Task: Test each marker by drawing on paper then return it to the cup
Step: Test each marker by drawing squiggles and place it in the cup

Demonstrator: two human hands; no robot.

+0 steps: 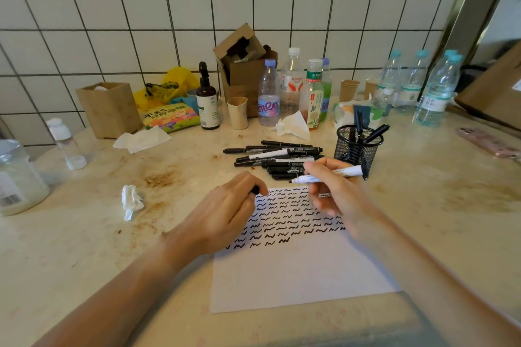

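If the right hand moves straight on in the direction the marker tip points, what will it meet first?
The marker in the right hand points left, just above the paper's far edge. Its tip would probably first meet the left hand, which pinches a black cap. Depth is unclear; it may pass just beyond those fingers.

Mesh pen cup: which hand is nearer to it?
Right. The right hand, holding a white marker, sits just in front of the mesh pen cup. The left hand, pinching a black cap, is farther off, across the paper.
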